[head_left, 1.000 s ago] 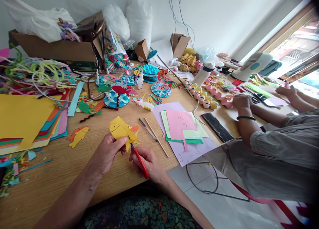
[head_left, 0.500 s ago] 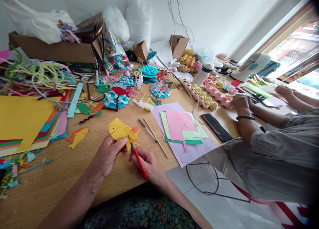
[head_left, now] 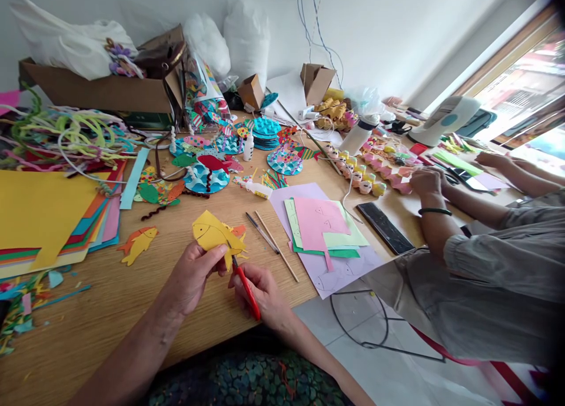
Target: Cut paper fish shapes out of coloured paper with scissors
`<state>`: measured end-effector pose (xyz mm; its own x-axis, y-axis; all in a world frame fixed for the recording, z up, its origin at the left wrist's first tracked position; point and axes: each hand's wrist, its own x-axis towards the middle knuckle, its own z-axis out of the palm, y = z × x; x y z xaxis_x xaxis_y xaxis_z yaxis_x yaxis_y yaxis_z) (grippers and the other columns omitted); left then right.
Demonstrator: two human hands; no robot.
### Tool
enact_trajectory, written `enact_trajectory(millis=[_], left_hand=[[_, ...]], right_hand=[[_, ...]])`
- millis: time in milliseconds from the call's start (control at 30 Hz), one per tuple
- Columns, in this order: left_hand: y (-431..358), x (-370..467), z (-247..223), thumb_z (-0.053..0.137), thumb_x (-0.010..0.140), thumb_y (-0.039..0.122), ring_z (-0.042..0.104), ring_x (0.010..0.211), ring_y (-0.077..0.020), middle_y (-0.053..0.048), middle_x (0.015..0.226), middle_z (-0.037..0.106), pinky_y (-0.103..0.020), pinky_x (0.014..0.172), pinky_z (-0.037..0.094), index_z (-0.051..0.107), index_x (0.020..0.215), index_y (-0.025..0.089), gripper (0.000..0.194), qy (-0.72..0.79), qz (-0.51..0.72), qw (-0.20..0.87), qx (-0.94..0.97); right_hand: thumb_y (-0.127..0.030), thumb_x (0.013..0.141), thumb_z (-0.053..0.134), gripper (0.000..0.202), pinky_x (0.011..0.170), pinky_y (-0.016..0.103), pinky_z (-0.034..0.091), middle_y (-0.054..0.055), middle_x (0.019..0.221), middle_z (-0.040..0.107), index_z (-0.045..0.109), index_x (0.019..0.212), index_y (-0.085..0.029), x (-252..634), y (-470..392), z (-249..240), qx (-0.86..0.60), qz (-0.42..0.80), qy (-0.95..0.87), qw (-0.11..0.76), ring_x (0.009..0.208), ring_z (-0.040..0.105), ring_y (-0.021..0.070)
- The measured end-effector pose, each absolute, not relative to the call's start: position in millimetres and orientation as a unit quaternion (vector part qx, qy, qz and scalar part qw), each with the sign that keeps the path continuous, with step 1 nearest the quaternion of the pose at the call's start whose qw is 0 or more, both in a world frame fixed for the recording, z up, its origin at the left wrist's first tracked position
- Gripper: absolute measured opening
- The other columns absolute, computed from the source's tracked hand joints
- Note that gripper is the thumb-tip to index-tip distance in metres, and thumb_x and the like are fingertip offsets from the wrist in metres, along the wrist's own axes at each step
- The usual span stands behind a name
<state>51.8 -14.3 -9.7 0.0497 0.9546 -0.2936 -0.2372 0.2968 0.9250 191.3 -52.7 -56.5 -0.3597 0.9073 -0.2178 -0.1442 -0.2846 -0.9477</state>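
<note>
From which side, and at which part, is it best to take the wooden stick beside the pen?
Probably pinch the wooden stick near the end closest to the person, coming from the person's right. It is thin and slanted; that end extends past the pen, which lies on its left. The right hand is nearby but holds the red-handled scissors.

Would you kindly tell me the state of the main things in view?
Yellow paper fish: held in left hand, partly cut out
Red-handled scissors: in right hand, blades at that fish
Orange and yellow fish cutouts: lying together
Rear glue bottle: upright
Front glue bottle: on its side
Large cardboard box: open, filled
</note>
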Motion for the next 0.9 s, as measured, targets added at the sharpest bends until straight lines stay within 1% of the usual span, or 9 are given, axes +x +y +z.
enact_trajectory(millis=[300,533,900], left_hand=[[-14.3,48.9,-14.1,0.071,0.059,0.028,0.049,0.048,-0.0112,0.004,0.050,0.058,-0.024,0.046,0.042,0.063,0.054,0.018,0.014,0.499,0.498,0.597,0.382],[-15.0,51.0,-11.7,0.069,0.060,0.030,0.048,0.049,-0.0112,0.003,0.049,0.058,-0.024,0.047,0.041,0.062,0.051,0.018,0.016,0.503,0.473,0.606,0.395],[-14.3,49.8,-12.0,0.071,0.060,0.029,0.048,0.050,-0.0111,0.003,0.051,0.059,-0.024,0.048,0.041,0.063,0.053,0.018,0.015,0.498,0.469,0.622,0.380]], right_hand=[[-0.051,0.082,0.062,0.038,0.044,0.019,0.026,-0.006,0.051,0.040,0.061,0.071,-0.015,190.7,-52.2,-55.6,-0.440,0.667,-0.468,0.376,0.047,0.035,0.0073],[-0.051,0.082,0.062,0.036,0.045,0.019,0.029,-0.006,0.053,0.042,0.061,0.076,-0.016,193.2,-51.8,-55.1,-0.435,0.673,-0.477,0.361,0.049,0.037,0.0078],[-0.052,0.083,0.061,0.038,0.045,0.020,0.028,-0.006,0.054,0.042,0.058,0.072,-0.016,192.7,-51.9,-55.4,-0.432,0.673,-0.471,0.373,0.048,0.037,0.0072]])
